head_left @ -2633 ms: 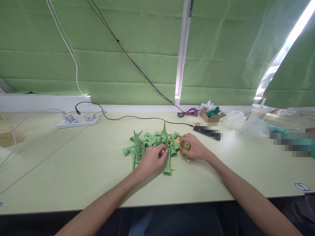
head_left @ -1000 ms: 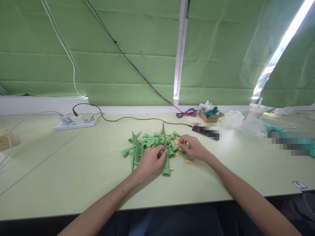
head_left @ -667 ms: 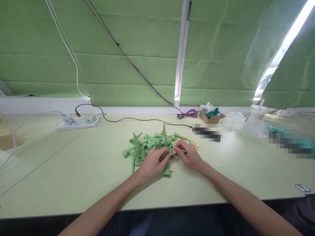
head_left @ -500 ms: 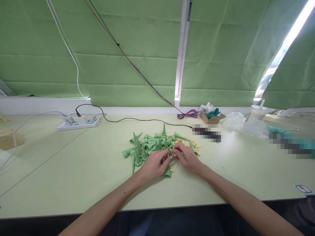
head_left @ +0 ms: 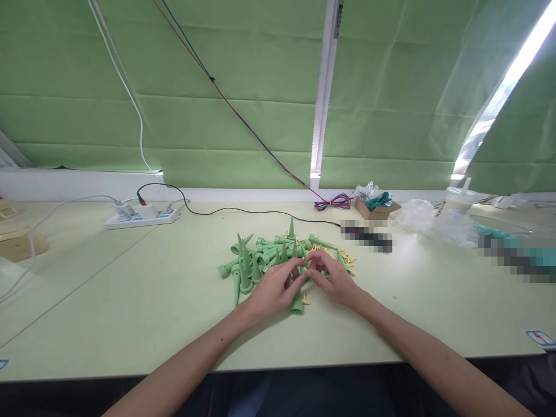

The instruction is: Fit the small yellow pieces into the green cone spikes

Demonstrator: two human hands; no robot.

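My left hand (head_left: 278,285) and my right hand (head_left: 333,280) meet at the near side of a heap of green plastic cone-shaped spikes (head_left: 245,269). Thumb and fingers of each are pinched together, the fingertips almost touching. Whatever sits between them is too small or hidden to name. Small yellow plastic pieces (head_left: 348,262) are scattered behind and right of my right hand. Below the fingertips lies one green spike with its round open end (head_left: 296,307) toward me, partly covered by my left hand. A single yellow piece (head_left: 306,299) rests beside it.
A white power strip (head_left: 143,216) with plugs lies at the back left, its black cable running across the table. Coiled red and blue wire (head_left: 333,201), a small cardboard box (head_left: 377,211), plastic bags (head_left: 454,227) and a lidded cup (head_left: 461,198) stand toward the back right.
The fingertips have shifted slightly against each other, with the right hand's fingers bent more over the left's. The heap looks the same; the whole view has moved a little.
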